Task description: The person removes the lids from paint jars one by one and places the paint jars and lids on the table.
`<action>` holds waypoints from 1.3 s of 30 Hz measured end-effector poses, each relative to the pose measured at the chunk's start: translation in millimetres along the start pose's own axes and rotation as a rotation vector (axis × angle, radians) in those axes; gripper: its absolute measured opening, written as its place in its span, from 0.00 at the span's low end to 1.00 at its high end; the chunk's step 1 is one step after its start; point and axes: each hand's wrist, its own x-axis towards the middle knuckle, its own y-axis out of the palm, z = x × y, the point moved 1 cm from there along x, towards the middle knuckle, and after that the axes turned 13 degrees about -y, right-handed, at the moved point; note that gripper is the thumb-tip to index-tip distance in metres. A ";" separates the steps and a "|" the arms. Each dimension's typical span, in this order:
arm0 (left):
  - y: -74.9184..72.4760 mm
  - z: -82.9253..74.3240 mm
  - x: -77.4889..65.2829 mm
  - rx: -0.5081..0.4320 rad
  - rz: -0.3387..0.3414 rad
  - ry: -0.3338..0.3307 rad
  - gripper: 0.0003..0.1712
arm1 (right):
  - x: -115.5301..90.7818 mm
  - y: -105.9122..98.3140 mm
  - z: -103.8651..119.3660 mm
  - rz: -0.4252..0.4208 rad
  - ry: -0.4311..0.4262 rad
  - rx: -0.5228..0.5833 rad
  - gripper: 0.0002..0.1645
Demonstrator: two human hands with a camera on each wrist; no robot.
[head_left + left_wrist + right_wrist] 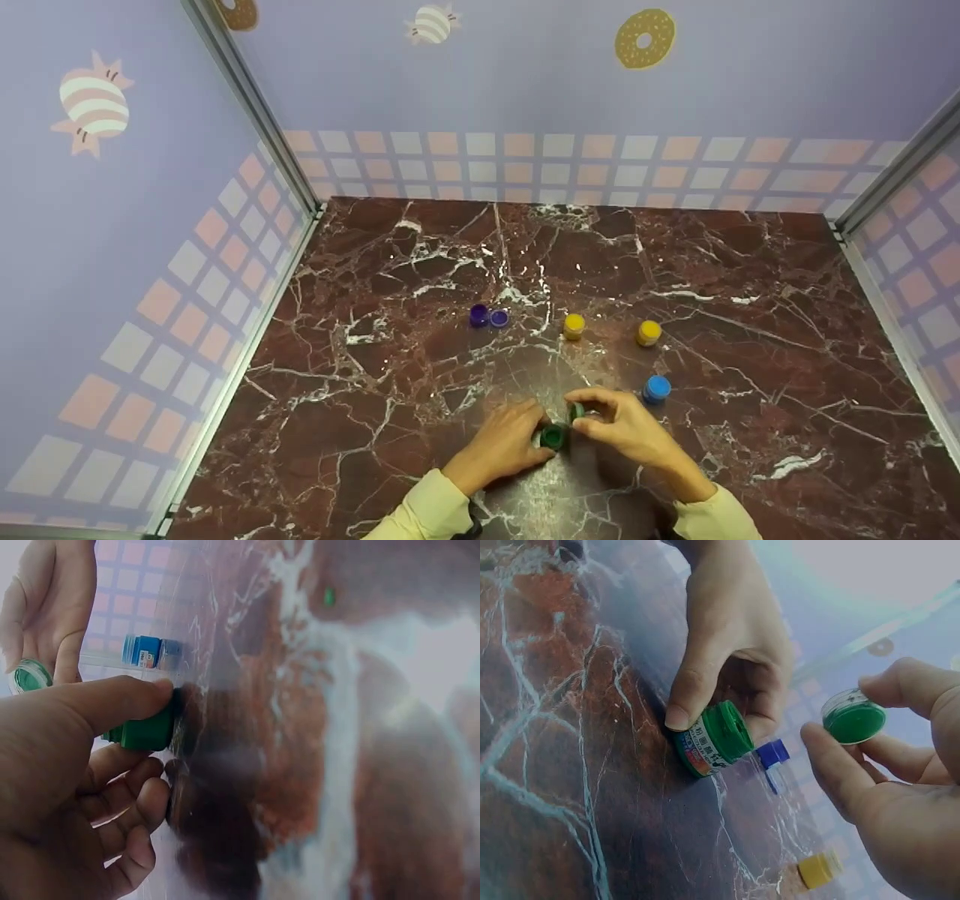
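Holding green jar [553, 436] in left grip [504, 442], lid [577, 412] in right grip [628, 429]

Left hand [504, 442] grips; right hand [624, 429] pinches alongside.

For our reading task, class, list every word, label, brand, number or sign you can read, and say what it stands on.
"粉画颜" – apparently, on the green jar's label; the characters are soft, so uncertain.
Green jar, smaller print: too blurred to read.
Blue jar, white label: print too small to read.
Purple jar, yellow jars, green lid: nothing readable.
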 end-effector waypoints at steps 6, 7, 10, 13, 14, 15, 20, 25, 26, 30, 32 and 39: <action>-0.6 0.0 0.5 -0.024 0.010 -0.006 0.20 | -6.8 -8.2 -13.5 -0.044 0.054 0.180 0.22; -0.6 0.3 0.7 -0.028 0.008 -0.007 0.21 | -8.4 -9.2 -17.7 -0.053 0.054 0.223 0.22; -1.1 2.4 1.8 -0.031 0.000 -0.001 0.20 | -13.1 -11.0 -29.1 -0.074 0.040 0.352 0.23; -3.1 5.0 2.2 -0.025 -0.008 -0.005 0.19 | -15.6 -12.0 -29.8 -0.083 0.053 0.439 0.24; -4.0 6.2 2.1 -0.023 -0.009 -0.009 0.19 | -16.4 -12.3 -30.0 -0.085 0.064 0.468 0.24; -4.8 7.5 1.9 -0.022 -0.010 -0.015 0.18 | -17.1 -12.6 -30.4 -0.087 0.074 0.498 0.25; -8.5 14.7 0.6 -0.014 -0.022 -0.044 0.18 | -18.6 -14.1 -30.6 -0.099 0.081 0.555 0.25; -10.6 22.5 0.6 -0.007 -0.050 -0.043 0.18 | -17.9 -14.5 -30.7 -0.108 0.074 0.582 0.25; -11.1 24.1 0.4 -0.006 -0.053 -0.042 0.18 | -17.7 -14.4 -30.7 -0.111 0.072 0.591 0.25; -15.5 30.7 -0.2 -0.037 -0.073 -0.051 0.19 | -16.7 -14.3 -30.9 -0.120 0.059 0.646 0.25; -17.8 34.8 -0.3 -0.043 -0.080 -0.064 0.19 | -16.2 -14.3 -31.1 -0.116 0.047 0.665 0.25; -25.4 51.0 0.9 -0.044 -0.079 -0.135 0.18 | -16.8 -14.7 -31.6 -0.102 0.001 0.699 0.25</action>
